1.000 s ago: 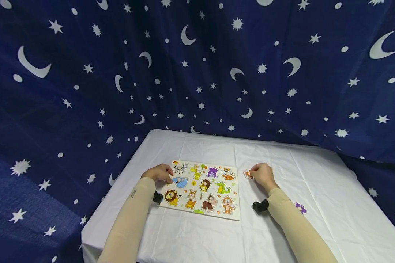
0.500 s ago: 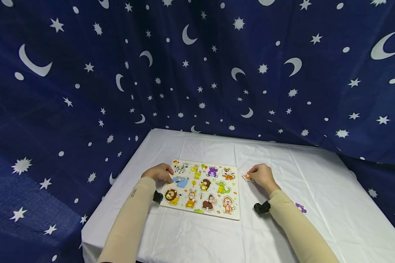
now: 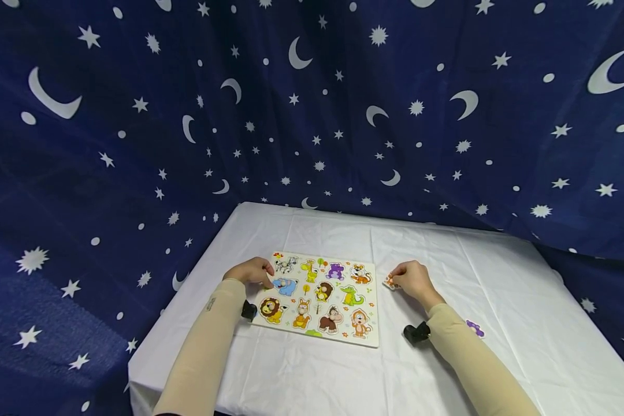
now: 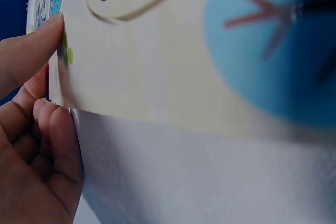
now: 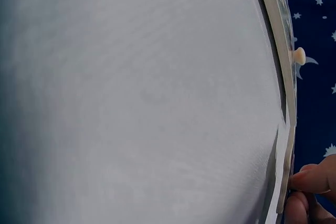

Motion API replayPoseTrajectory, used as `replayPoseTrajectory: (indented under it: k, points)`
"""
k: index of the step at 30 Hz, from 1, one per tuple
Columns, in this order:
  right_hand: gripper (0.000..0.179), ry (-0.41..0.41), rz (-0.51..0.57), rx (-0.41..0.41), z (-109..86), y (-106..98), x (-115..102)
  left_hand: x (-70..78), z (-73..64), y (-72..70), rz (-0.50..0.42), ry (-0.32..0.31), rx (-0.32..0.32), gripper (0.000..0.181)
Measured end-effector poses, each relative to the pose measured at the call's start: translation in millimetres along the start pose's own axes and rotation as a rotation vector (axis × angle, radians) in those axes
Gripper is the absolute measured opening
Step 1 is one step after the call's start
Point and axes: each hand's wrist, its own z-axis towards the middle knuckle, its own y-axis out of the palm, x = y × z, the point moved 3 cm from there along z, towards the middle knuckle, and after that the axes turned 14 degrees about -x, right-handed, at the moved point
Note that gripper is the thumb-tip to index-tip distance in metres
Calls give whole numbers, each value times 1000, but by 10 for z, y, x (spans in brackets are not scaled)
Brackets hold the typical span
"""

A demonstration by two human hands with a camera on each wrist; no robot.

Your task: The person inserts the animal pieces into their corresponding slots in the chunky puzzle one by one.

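An animal puzzle board (image 3: 287, 300) lies on the white-clothed table, bearing coloured animals such as a lion, an elephant and a crocodile. At its left edge my left hand (image 3: 249, 272) grips the board; in the left wrist view the thumb (image 4: 31, 51) lies on the top face and the other fingers curl at the edge. My right hand (image 3: 415, 281), just right of the board, pinches a small orange animal puzzle piece (image 3: 389, 283). Fingers cover part of that piece, so which animal it is cannot be told. In the right wrist view the piece (image 5: 286, 182) appears edge-on.
A purple animal puzzle piece (image 3: 475, 329) lies on the table beside the right forearm. White cloth (image 3: 312, 375) covers the table. A dark blue curtain (image 3: 312, 115) with moons and stars hangs behind and to the left. A pale knob (image 5: 299, 56) rises from the board.
The right hand has shifted very slightly, and the orange puzzle piece has turned lower and is more covered by the fingers. The left hand has stayed at the board's edge.
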Motion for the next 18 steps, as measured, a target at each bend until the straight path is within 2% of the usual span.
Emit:
replayPoseTrajectory:
  k: [11, 18]
  points:
    - [8, -35, 52, -77, -55, 33, -69, 32, -56, 11, 22, -6, 4, 27]
    - [9, -76, 68, -92, -105, 43, -135, 35, -52, 17, 35, -3, 2, 28]
